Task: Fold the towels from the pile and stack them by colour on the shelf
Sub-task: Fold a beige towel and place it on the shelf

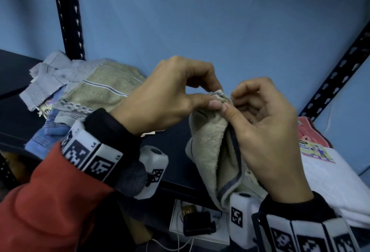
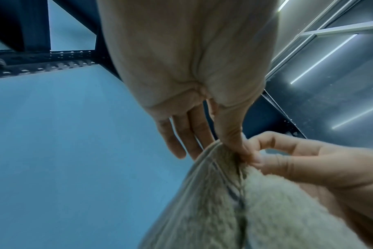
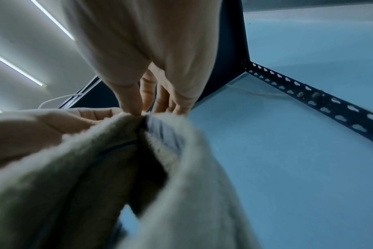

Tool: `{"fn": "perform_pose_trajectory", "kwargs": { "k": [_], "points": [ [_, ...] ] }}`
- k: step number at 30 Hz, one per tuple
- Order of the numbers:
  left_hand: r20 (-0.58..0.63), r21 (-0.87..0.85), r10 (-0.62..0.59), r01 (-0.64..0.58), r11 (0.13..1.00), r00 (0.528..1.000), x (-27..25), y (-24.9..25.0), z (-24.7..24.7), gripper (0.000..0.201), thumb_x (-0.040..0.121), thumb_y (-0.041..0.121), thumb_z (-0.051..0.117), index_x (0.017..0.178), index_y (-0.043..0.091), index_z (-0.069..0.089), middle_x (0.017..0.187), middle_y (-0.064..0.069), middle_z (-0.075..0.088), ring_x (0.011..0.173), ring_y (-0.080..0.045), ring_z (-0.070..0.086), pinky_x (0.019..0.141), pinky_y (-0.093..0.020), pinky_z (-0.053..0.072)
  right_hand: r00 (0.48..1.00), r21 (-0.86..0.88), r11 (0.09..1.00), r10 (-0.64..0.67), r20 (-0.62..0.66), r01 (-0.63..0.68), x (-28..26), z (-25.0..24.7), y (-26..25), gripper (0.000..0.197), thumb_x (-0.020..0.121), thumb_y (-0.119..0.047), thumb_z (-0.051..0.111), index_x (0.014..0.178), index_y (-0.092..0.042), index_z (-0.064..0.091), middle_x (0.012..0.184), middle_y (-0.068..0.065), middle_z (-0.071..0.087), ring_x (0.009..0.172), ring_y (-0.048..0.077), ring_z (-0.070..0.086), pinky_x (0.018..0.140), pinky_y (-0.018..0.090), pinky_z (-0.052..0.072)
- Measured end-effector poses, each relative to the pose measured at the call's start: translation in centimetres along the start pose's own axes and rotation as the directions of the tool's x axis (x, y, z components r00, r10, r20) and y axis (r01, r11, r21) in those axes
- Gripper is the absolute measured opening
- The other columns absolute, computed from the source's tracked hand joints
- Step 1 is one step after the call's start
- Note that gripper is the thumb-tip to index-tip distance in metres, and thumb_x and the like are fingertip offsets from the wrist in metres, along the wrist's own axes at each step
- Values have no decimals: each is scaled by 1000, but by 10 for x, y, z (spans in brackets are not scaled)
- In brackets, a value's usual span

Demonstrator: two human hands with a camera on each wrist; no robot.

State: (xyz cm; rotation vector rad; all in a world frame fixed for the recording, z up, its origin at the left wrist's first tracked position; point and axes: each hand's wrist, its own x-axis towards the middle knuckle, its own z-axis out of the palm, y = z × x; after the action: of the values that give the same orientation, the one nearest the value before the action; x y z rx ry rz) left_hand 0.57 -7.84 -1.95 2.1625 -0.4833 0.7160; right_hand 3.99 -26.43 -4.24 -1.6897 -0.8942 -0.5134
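Observation:
A beige towel (image 1: 212, 147) with a dark grey border hangs in the air in front of the shelf. My left hand (image 1: 172, 91) pinches its top corner between thumb and forefinger. My right hand (image 1: 266, 131) pinches the same top edge just to the right, thumb against the cloth. In the left wrist view the beige towel (image 2: 213, 202) hangs below my left hand (image 2: 234, 148), with the right hand (image 2: 298, 161) meeting it. In the right wrist view the beige towel (image 3: 96, 168) droops in two folds under my right hand (image 3: 143, 111).
A loose pile of towels (image 1: 80, 91), grey, beige and blue, lies on the dark shelf (image 1: 172, 141) at the left. Folded white towels (image 1: 330, 181) and a pink one (image 1: 308, 131) sit at the right. Black perforated shelf posts (image 1: 68, 11) stand against the blue wall.

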Motion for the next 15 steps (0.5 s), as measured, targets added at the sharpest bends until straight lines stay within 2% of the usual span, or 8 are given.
{"fn": "perform_pose_trajectory", "kwargs": {
  "k": [3, 6, 8, 10, 15],
  "points": [
    [-16, -119, 16, -17, 993, 1000, -1, 4, 3, 12, 88, 14, 77, 95, 8, 68, 91, 3, 77, 93, -13, 74, 90, -41, 57, 996, -144, 986, -90, 2, 89, 0, -2, -10, 11, 93, -15, 74, 94, -14, 63, 90, -2, 63, 89, 19, 64, 73, 35, 54],
    [-78, -225, 9, -27, 974, 997, -3, 6, 5, 15, 86, 7, 78, 97, 3, 68, 88, -4, 77, 86, -17, 75, 84, -48, 60, 975, -350, 914, -223, -12, 205, 0, -2, -15, 7, 93, -11, 72, 97, -13, 67, 101, 0, 57, 99, 19, 56, 82, 29, 46],
    [-126, -256, 13, -45, 966, 992, -2, 9, 5, 19, 82, 6, 81, 97, 0, 70, 87, -7, 77, 83, -18, 75, 82, -48, 60, 966, -374, 899, -257, -30, 227, -2, -1, -16, 8, 91, -9, 72, 95, -12, 66, 97, -1, 58, 95, 18, 54, 84, 28, 43],
    [-140, -283, 11, -51, 958, 990, -2, 11, 3, 20, 80, 4, 82, 96, -2, 71, 86, -10, 77, 81, -18, 75, 81, -46, 61, 964, -351, 910, -258, -60, 222, -3, 0, -18, 10, 90, -9, 73, 93, -14, 65, 94, -5, 59, 94, 15, 54, 86, 35, 43],
    [-130, -276, -12, -25, 961, 991, -2, 8, -1, 19, 79, 5, 84, 93, 0, 73, 84, -9, 76, 77, -16, 73, 76, -41, 62, 971, -347, 919, -226, -82, 185, -5, 4, -20, 13, 89, -13, 75, 92, -19, 64, 92, -11, 59, 95, 9, 48, 77, 39, 40]
  ]
}}
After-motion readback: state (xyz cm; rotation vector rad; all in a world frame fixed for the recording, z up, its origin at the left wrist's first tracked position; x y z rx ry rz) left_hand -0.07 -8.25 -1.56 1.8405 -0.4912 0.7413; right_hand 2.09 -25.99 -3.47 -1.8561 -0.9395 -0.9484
